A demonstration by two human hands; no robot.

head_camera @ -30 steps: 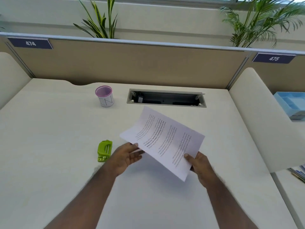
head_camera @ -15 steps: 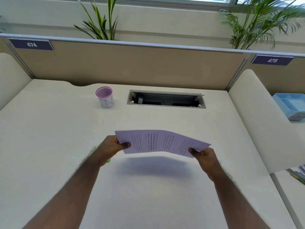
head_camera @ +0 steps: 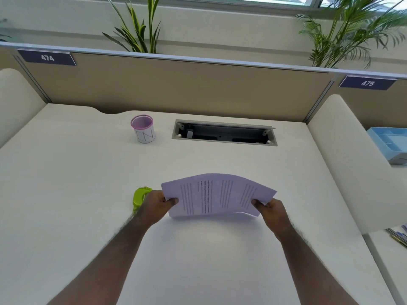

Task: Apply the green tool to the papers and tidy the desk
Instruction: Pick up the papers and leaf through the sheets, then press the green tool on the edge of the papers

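Printed white papers [head_camera: 217, 195] are held just above the cream desk [head_camera: 66, 183], bowed upward in the middle. My left hand [head_camera: 157, 206] grips their left edge and my right hand [head_camera: 272, 211] grips their right edge. The lower edge of the papers sits at or close to the desk surface. A small green tool [head_camera: 139, 198] lies on the desk just left of my left hand, which partly hides it.
A pink-rimmed mesh pen cup [head_camera: 143, 128] stands at the back left. An open cable tray slot [head_camera: 224, 133] sits at the back centre. A padded divider [head_camera: 352, 161] bounds the right side, with a blue tray [head_camera: 389, 144] beyond it.
The papers went from tilted diagonally to level between both hands, then lowered toward the desk with their face turned up. The green tool, hidden a moment ago, shows again beside my left hand.
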